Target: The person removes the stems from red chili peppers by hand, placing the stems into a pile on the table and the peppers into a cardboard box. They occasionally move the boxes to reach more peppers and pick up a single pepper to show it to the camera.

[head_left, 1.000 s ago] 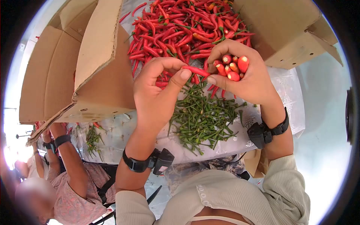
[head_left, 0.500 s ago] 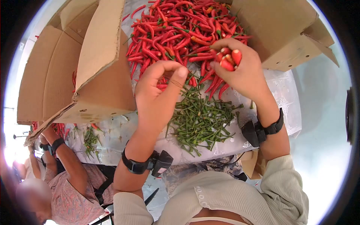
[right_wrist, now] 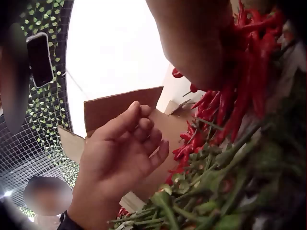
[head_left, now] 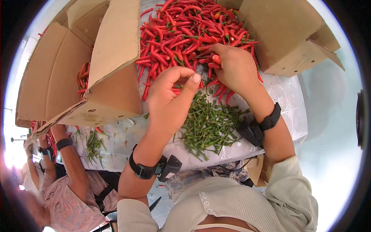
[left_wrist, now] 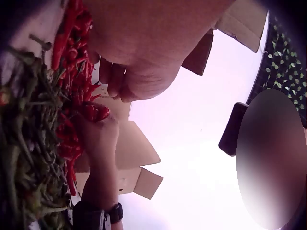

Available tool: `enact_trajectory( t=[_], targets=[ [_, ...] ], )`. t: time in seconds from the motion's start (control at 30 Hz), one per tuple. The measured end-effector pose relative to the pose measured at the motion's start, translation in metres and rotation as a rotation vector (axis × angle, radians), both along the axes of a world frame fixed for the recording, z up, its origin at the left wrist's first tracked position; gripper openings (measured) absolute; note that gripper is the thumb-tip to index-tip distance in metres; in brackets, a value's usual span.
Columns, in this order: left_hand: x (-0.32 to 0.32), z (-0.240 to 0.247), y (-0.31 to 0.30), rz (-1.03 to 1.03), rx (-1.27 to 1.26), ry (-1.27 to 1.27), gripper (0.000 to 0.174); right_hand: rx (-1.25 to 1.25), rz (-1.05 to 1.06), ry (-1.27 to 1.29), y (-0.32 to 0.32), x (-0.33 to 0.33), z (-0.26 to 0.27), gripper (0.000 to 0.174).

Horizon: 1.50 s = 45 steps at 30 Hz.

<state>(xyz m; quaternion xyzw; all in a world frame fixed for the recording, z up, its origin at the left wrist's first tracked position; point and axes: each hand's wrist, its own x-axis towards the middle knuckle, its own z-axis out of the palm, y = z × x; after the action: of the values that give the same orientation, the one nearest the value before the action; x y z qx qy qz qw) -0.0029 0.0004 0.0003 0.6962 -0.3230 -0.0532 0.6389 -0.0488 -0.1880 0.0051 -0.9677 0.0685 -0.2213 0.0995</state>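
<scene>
My right hand [head_left: 237,69] reaches down at the near edge of a heap of red chili peppers [head_left: 185,34]. It holds a bunch of stemless chilies, whose cut ends [left_wrist: 100,113] poke out by the thumb in the left wrist view; in the head view the back of the hand hides most of them. To its left, my left hand [head_left: 170,94] hovers with fingers loosely curled and thumb close to the index finger. Its palm looks empty in the right wrist view. Below both hands lies a pile of green chili stems [head_left: 210,127].
A large open cardboard box [head_left: 112,98] stands to the left, with red chilies inside. Another cardboard box [head_left: 282,34] is at the right of the heap. A patterned white cloth [head_left: 288,104] covers the table. Another person [head_left: 77,193] works at the left beside more stems [head_left: 94,145].
A second ago my left hand pinched one chili against the right hand's fingers; now it holds none. My right hand has turned palm down and moved left and down to the heap with its bunch.
</scene>
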Motion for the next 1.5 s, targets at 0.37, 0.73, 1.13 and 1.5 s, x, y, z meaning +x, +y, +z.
enact_trajectory(
  t=[0.37,0.73,1.13,1.5],
  targets=[
    [0.006,-0.007,-0.001,0.006,0.033,0.055,0.017,0.052,-0.034,0.083,0.001,-0.009,0.009,0.033],
    [0.004,-0.005,0.001,0.012,0.078,0.095,0.016,0.998,0.143,-0.408,-0.011,-0.033,0.035,0.031],
    [0.008,-0.011,0.000,0.026,-0.003,0.118,0.018,0.383,0.021,-1.191,-0.056,-0.095,0.185,0.023],
    [0.009,-0.011,0.000,0.058,-0.003,0.040,0.018,0.163,-0.399,-0.426,-0.182,-0.052,0.189,0.039]
  ],
)
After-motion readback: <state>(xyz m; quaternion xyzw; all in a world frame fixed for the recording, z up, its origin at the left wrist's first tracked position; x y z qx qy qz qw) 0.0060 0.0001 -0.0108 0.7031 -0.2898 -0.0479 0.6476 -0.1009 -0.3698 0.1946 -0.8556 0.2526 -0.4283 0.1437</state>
